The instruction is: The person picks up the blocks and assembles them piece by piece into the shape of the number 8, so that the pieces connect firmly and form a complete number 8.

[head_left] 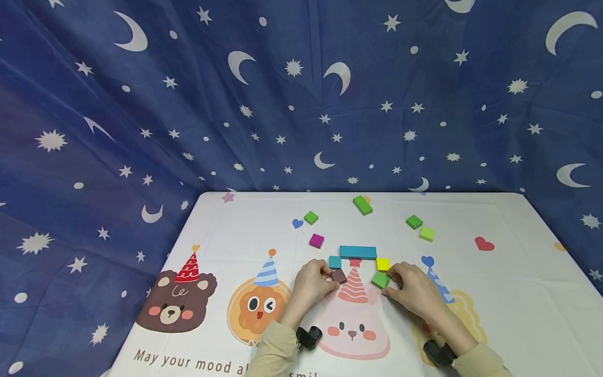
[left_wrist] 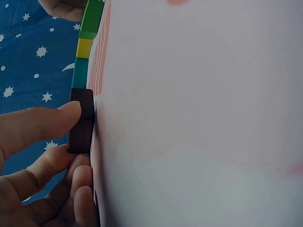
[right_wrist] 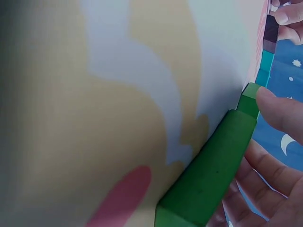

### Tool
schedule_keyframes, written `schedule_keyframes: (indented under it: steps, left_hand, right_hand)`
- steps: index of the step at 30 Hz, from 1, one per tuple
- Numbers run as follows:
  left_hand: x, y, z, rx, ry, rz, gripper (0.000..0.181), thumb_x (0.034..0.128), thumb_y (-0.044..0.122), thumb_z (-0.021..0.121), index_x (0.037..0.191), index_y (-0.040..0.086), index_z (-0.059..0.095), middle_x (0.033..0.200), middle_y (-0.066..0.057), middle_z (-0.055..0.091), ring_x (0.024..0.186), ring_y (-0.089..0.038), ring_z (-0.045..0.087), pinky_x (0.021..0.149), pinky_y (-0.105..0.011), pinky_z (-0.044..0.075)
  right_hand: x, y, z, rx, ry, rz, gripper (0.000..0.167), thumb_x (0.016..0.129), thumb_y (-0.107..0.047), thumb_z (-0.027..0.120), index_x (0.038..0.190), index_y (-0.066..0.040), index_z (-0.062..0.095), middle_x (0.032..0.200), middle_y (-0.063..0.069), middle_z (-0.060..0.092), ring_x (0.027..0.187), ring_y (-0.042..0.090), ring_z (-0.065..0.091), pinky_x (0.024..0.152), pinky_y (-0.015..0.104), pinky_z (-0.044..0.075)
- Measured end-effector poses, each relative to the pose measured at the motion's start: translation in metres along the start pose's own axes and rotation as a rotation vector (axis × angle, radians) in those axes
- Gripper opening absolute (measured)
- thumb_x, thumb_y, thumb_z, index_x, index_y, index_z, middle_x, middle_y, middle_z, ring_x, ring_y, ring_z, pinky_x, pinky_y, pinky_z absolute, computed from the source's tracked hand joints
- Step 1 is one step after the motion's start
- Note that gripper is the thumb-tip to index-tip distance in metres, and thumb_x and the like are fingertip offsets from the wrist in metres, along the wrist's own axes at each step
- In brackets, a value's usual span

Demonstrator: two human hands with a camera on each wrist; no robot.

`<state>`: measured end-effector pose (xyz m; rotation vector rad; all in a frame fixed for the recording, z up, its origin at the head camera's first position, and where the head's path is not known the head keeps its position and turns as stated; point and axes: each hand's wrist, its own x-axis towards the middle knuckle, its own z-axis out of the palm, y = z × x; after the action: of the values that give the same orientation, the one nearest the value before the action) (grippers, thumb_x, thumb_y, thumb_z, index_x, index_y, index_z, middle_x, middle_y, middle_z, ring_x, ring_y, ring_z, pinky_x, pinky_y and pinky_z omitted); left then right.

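Note:
My left hand (head_left: pixel 311 283) pinches a dark brown block (head_left: pixel 338 276) between thumb and fingers at the table surface. The block's corner lies by a small teal block (head_left: pixel 335 262). To the right, my right hand (head_left: pixel 414 288) holds a small green block (head_left: pixel 380 279) at its fingertips, close to a yellow block (head_left: pixel 383 264). A long blue block (head_left: pixel 358 253) lies across behind, between the teal and yellow blocks. In the right wrist view a larger green block (right_wrist: pixel 208 165) shows beside the right fingers; the head view does not show it clearly.
Farther back lie a magenta block (head_left: pixel 316 241), a green block (head_left: pixel 311 218), a long green block (head_left: pixel 363 205), another green block (head_left: pixel 414 222) and a lime block (head_left: pixel 427 234). The white tablecloth (head_left: pixel 532 293) has printed cartoon animals. A starry blue curtain (head_left: pixel 301 131) stands behind the table.

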<state>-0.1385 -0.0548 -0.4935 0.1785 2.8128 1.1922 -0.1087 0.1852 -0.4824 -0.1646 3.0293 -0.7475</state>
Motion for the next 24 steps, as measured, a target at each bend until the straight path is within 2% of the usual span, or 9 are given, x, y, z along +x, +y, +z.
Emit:
schedule_keyframes:
  steps: [9,16,24]
  left_hand:
    - [0.001,0.000,0.001,-0.002,-0.003,-0.006,0.024,0.0640,0.014,0.086,0.074,0.007,0.064,0.073,-0.004,0.059,0.065,-0.010,0.045,0.060,-0.023,0.035]
    - [0.001,0.000,0.001,0.000,0.001,0.003,0.024,0.0638,0.014,0.085,0.074,0.007,0.064,0.073,-0.004,0.059,0.065,-0.010,0.045,0.060,-0.023,0.035]
    - [0.001,0.000,0.000,-0.018,-0.004,0.007,0.024,0.0645,0.012,0.085,0.074,0.006,0.064,0.071,-0.005,0.061,0.062,-0.011,0.045,0.058,-0.024,0.035]
  right_hand:
    - [-0.010,0.007,-0.006,-0.005,-0.029,0.009,0.036,0.071,-0.024,0.084,0.097,-0.007,0.068,0.082,0.000,0.058,0.075,0.014,0.047,0.067,0.029,0.042]
    - [-0.020,0.014,-0.012,-0.037,-0.047,0.053,0.039,0.070,-0.026,0.084,0.100,-0.009,0.067,0.086,-0.001,0.061,0.076,0.014,0.053,0.071,0.034,0.047]
    - [-0.030,0.025,-0.015,-0.056,-0.021,0.014,0.040,0.070,-0.030,0.084,0.101,-0.011,0.067,0.092,-0.001,0.065,0.083,0.014,0.058,0.076,0.039,0.050]
